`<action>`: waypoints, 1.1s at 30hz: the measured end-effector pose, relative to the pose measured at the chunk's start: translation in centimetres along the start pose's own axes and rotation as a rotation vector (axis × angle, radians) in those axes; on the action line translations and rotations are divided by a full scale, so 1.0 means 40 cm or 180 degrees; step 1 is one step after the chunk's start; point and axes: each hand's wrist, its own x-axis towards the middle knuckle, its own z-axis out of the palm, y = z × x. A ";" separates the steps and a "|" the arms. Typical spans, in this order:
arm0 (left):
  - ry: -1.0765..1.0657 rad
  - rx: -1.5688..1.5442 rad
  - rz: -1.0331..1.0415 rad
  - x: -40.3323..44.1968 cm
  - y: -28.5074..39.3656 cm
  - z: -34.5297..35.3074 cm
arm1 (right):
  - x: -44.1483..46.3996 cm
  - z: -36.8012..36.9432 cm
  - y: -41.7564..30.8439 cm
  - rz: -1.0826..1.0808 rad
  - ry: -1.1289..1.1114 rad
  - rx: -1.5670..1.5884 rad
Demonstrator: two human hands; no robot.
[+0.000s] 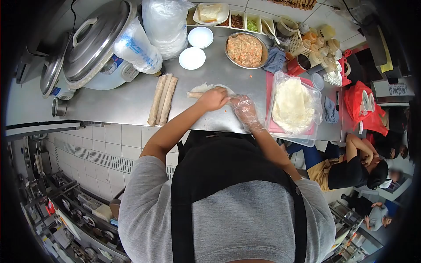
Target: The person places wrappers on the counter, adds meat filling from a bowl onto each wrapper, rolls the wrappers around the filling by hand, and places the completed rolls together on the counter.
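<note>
My left hand, bare, has its fingers curled over a partly rolled spring roll on the steel counter. A thin, pale wrapper edge shows above the fingers. At the roll's right end is my right hand, in a clear plastic glove, with its fingers bent onto the roll. The fingertips of both hands are partly hidden. Three long finished rolls lie side by side to the left. On the right, a stack of wrapper sheets rests in a clear plastic tray. A metal bowl of orange-flecked filling stands behind.
Two white bowls and plastic bags stand at the back, beside a large lidded pot. Seasoning bottles and a blue cloth are at the back right. Other people, one in a black shirt, are at far right.
</note>
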 end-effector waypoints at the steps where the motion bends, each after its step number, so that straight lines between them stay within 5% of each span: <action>1: -0.0173 0.0168 0.0105 -0.016 0.001 0.010 | -0.001 -0.006 -0.002 0.0035 0.0030 -0.0049; 4: 0.0300 0.0298 -0.0167 -0.082 -0.025 -0.017 | -0.004 -0.011 -0.005 0.0185 -0.0053 -0.0096; 7: -0.0104 0.0286 -0.0034 -0.057 0.005 -0.027 | -0.017 0.003 0.002 0.0151 0.0157 0.0119; 14: 0.0109 0.0172 0.0330 0.001 0.060 0.068 | -0.055 0.033 0.021 0.0639 0.0115 0.0153; 16: -0.0141 0.0682 -0.0414 -0.041 0.027 0.023 | -0.043 0.021 0.012 0.0590 0.0076 0.0198; 19: 0.0433 0.0722 -0.0700 -0.089 -0.010 -0.036 | -0.035 0.020 0.008 0.0775 -0.0012 0.0203; 23: 0.0485 0.0634 -0.0419 -0.130 -0.045 -0.054 | -0.031 0.015 0.007 0.0749 -0.0012 0.0228; 26: 0.0459 0.1209 -0.0873 -0.122 -0.049 -0.066 | -0.026 0.012 0.007 0.0786 -0.0022 0.0190; 29: 0.0389 0.0504 -0.0764 -0.068 -0.008 -0.067 | -0.024 0.009 0.008 0.0699 -0.0164 0.0073; 31: -0.0427 0.0223 -0.0025 -0.039 0.006 -0.024 | -0.028 0.018 0.018 0.0542 -0.0036 0.0132; 33: 0.0007 0.0529 0.0077 -0.038 -0.022 0.041 | -0.029 0.016 0.016 0.0584 -0.0091 0.0106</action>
